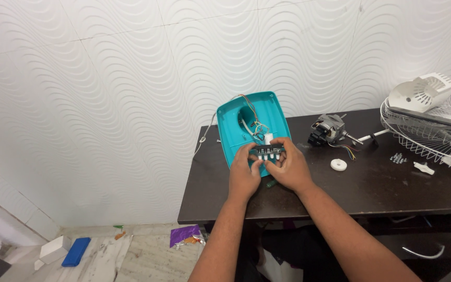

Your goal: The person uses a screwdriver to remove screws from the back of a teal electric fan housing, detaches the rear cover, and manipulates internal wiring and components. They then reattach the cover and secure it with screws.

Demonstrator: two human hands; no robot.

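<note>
The wire fan guard (pixel 434 137) is cut off by the right edge. Both hands cover most of the switch block (pixel 268 152) — its small buttons are too tiny to tell apart.

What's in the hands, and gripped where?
Both hands, left hand and right hand, hold a small dark switch block by its two ends, over the teal housing.
</note>
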